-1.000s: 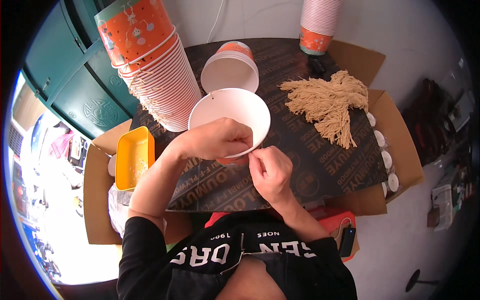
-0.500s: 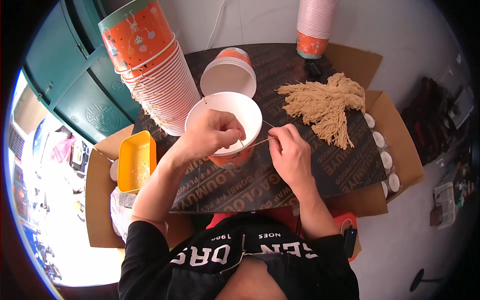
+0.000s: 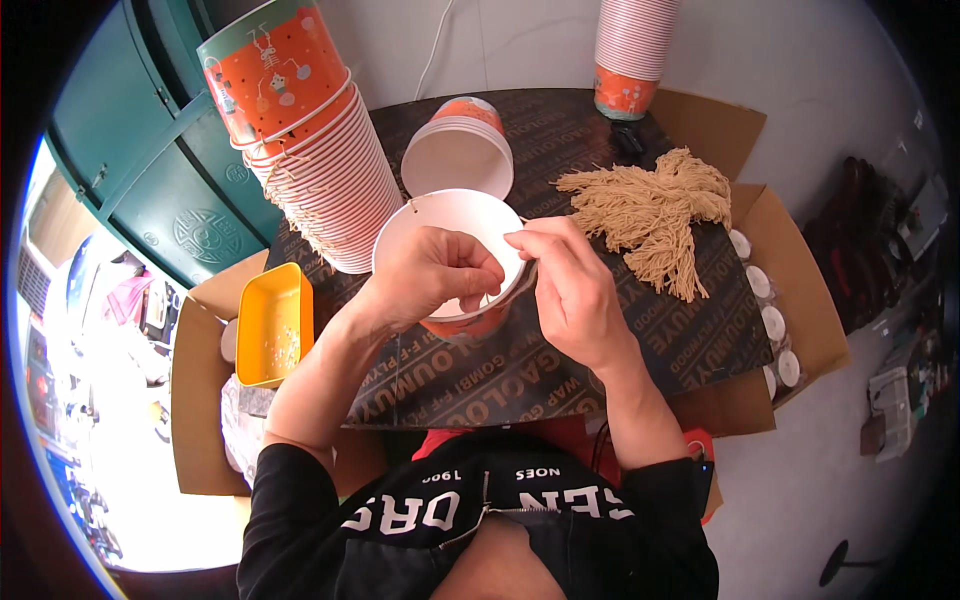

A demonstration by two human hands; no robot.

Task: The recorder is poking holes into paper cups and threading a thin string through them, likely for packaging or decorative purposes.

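A paper bucket, white inside and orange outside, stands upright on the dark table in front of me. My left hand reaches over its near rim, fingers pinched on a thin beige cord whose short end shows below them. Against the bucket's right rim, my right hand pinches at the cord, though its fingertips hide most of it. A bit of cord also shows at the far left of the rim. The bundle of beige cords lies to the right.
A tall stack of orange-and-white buckets with cords on their sides rises at the left. Behind my bucket, a few nested ones lie tipped over. Another stack stands far right. A yellow tray and cardboard boxes flank the table.
My right hand has moved up and left, from pulling the cord out beside the bucket to the rim itself. The left hand has shifted slightly right inside the bucket.
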